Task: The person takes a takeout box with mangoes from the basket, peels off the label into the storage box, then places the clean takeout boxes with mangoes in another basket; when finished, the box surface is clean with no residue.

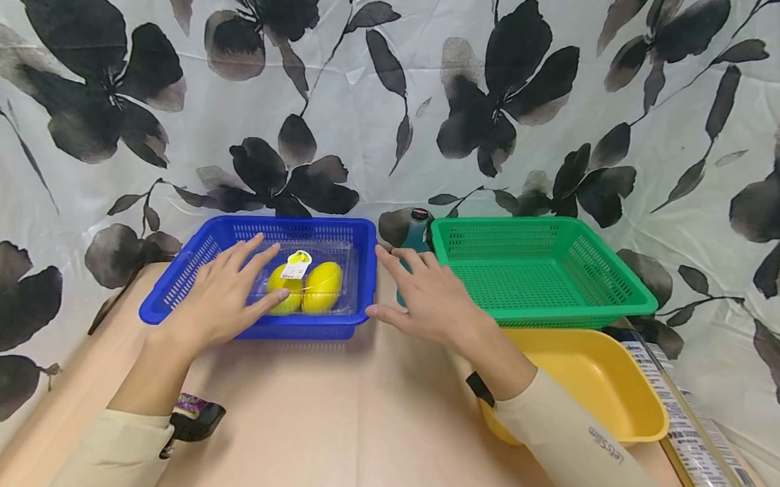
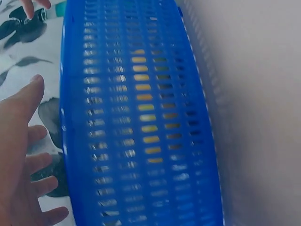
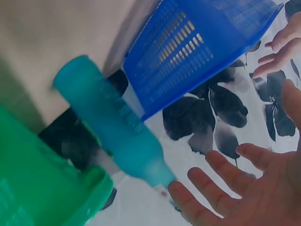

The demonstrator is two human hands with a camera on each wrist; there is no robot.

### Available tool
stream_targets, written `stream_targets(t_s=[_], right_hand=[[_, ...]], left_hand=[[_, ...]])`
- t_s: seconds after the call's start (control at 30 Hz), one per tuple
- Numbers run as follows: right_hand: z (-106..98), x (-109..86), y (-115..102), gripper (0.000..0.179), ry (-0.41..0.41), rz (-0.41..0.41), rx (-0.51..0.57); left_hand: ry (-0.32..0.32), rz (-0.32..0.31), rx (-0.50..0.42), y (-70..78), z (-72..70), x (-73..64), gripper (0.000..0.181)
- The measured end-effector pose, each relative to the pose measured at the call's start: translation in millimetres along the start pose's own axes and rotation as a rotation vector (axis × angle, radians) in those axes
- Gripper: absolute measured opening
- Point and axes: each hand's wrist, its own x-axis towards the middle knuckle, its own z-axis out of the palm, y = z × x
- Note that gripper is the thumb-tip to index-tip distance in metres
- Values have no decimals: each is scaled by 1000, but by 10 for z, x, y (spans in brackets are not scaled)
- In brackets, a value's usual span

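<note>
A blue plastic basket (image 1: 262, 330) with slotted walls stands at the left. In it lies a clear plastic pack (image 1: 349, 271) with two yellow fruits (image 1: 323, 287) and a white label. My left hand (image 1: 221, 294) is over the basket's left part, fingers spread, with nothing in them. My right hand (image 1: 430, 296) hovers just right of the basket, its fingers apart and holding nothing. Beyond it stands a teal bottle (image 1: 416, 234) with a dark cap, mostly hidden by that hand in the head view. The right wrist view shows the bottle (image 3: 113, 122) near the fingertips.
A green basket (image 1: 543, 319) stands to the right of the bottle. In front of it is a yellow tub (image 1: 573, 382), partly covered by my right forearm. A long clear-wrapped pack (image 1: 695, 431) lies along the right edge. Floral cloth (image 1: 382, 127) hangs behind the table (image 1: 329, 430).
</note>
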Motion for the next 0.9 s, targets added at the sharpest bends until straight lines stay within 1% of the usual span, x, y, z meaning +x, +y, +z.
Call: stream_targets(t_s=[0.2,0.37,0.47,0.63,0.73,0.9], right_hand=[[99,113,-90,91,-52,-47,80],[173,202,-144,90,-109,-60,147],[206,240,-163,91,-137,-50,156],[247,285,-181,91,-182,-15,161],[280,313,-180,90,-213,3,173],[346,347,-162,91,-259,29,176]], left_hand=[[-43,-24,-43,-131,4,-2,80],[-72,-72,-36,-240,1,17,84],[-107,-97,-40,-271,-1,29,88],[-171,-123,-69,-318,12,75,95],[-205,-143,-92,-375,22,101,100],[-246,-157,-143,-479,59,119,105]])
